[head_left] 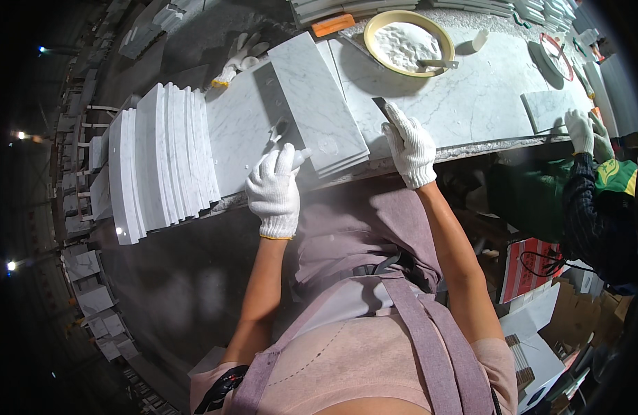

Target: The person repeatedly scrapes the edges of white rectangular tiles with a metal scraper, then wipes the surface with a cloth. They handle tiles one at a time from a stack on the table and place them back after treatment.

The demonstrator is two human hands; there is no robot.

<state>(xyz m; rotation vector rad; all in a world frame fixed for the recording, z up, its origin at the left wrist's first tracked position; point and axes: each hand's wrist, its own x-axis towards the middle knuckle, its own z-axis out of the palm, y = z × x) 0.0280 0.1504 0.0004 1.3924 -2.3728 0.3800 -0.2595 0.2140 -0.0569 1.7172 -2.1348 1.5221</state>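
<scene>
My left hand (274, 190), in a white knit glove, is closed around a small whitish bottle (301, 158), whose end sticks out toward the tiles. My right hand (409, 145), gloved alike, grips a thin dark scraper blade (379, 104) that points up and away. Between the hands lies a short stack of grey-veined white marble tiles (315, 104), set at a slant on the bench. A small wet-looking spot shows near the top tile's close end. Neither hand touches this stack.
Many marble slabs stand on edge in a row (163, 152) at left. Behind lie used gloves (243, 55), an orange block (333, 25), and a yellow basin (371, 34) of white powder with a putty knife (436, 63). At right, a co-worker's gloved hands (581, 131) touch a tile (546, 111).
</scene>
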